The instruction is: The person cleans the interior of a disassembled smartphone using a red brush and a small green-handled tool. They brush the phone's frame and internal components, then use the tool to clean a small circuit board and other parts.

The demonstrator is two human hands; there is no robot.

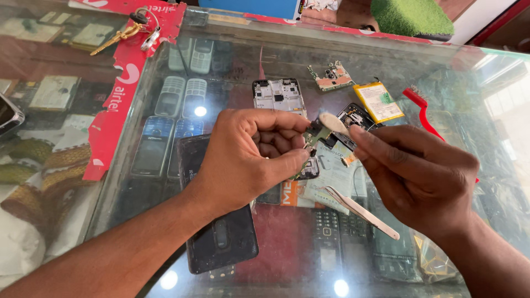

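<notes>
Green circuit board [316, 134] half-hidden by left hand [251, 160]

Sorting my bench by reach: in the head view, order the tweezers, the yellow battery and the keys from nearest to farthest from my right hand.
1. Tweezers, just below the right hand.
2. Yellow battery, above it.
3. Keys, far upper left.

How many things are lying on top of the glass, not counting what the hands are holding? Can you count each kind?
Dark phone back cover: 1
White phone frame: 1
Loose circuit board: 1
Yellow battery: 1
Red brush: 1
Metal tweezers: 1
Bunch of keys: 1
Total: 7
</notes>
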